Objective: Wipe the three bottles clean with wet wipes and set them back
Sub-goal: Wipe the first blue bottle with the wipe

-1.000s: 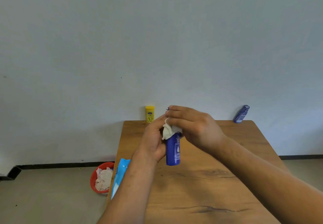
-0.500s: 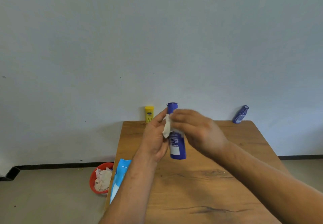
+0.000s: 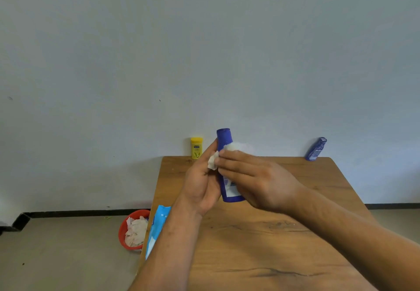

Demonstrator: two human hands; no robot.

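Observation:
A tall blue bottle [image 3: 225, 139] is held upright above the wooden table [image 3: 261, 240]. My left hand [image 3: 200, 181] grips its left side and lower body. My right hand [image 3: 256, 181] wraps a white wet wipe [image 3: 234, 147] round the bottle's middle, fingers curled across the label; a corner of the wipe sticks out at the fingertips. A small yellow bottle [image 3: 196, 148] stands at the table's far edge against the wall. A second blue bottle [image 3: 316, 149] leans on the wall at the far right corner.
A light blue wet-wipe pack [image 3: 155, 229] lies at the table's left edge. On the floor to the left, a red bowl [image 3: 123, 234] holds used wipes. A pale wall closes off the far side.
The blue bottle has risen in my hands and its cap now shows above the fingers. The wipe has slid from the cap down to the bottle's middle.

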